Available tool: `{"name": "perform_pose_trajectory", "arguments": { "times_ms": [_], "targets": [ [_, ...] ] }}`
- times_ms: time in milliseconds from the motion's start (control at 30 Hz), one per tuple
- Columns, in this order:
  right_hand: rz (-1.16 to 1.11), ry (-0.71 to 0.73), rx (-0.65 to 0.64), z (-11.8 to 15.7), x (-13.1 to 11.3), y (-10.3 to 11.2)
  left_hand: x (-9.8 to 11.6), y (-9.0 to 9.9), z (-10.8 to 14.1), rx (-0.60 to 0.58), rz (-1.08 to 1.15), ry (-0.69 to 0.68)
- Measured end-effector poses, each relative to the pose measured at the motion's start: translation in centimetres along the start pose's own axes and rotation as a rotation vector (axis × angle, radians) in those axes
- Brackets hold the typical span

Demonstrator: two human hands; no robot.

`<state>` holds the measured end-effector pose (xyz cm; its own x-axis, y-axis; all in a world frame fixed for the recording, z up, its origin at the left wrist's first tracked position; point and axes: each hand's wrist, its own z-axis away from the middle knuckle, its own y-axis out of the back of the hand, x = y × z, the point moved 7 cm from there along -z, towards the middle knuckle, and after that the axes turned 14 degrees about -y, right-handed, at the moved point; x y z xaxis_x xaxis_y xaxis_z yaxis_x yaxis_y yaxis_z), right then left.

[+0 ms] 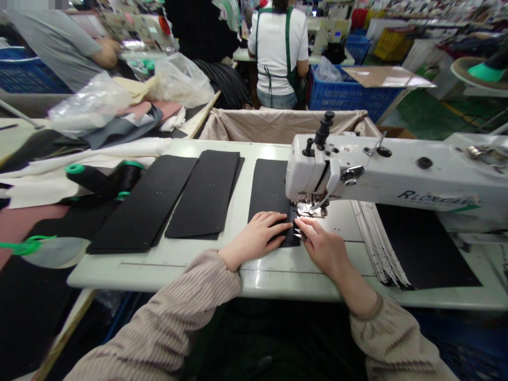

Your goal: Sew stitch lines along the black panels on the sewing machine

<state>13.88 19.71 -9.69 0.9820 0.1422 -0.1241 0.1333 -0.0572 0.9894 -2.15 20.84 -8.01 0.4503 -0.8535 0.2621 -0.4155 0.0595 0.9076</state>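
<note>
The left hand (256,238) lies flat and open on a black sheet (270,193), and its fingers point to 3 o'clock. The right hand (323,248) is narrow, with its fingertips (305,226) pinched close at the right edge of the sheet. Small shiny metal tips (297,232) sit right by those fingertips. I cannot tell if the right hand holds them or if they belong to the white sewing machine (317,169).

The sheet lies on the white tabletop (159,276), and its far part goes just under the machine's arm, next to the metal foot (311,210). Its long side runs from 12 o'clock to 6 o'clock, with a small tilt. One short end points away from the person.

The sheet looks thin, light and a bit stiff. It may bend a little, and its dull face does not look slippery. Flat fingers on top, near the edges, seem a good way to hold it.

At 9 o'clock from the left hand lie 2 stacks of black sheets (206,193). Past them are spools of black thread (127,177). At 3 o'clock from the right hand is a pile of sheets with pale edges (381,248).
</note>
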Motion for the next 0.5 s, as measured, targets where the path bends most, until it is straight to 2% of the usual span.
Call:
{"name": "perform_pose_trajectory", "arguments": {
  "times_ms": [500],
  "targets": [
    [-0.008, 0.006, -0.001, 0.03, 0.03, 0.05, -0.31, -0.01, -0.05, -0.003, -0.001, 0.026]
  ]
}}
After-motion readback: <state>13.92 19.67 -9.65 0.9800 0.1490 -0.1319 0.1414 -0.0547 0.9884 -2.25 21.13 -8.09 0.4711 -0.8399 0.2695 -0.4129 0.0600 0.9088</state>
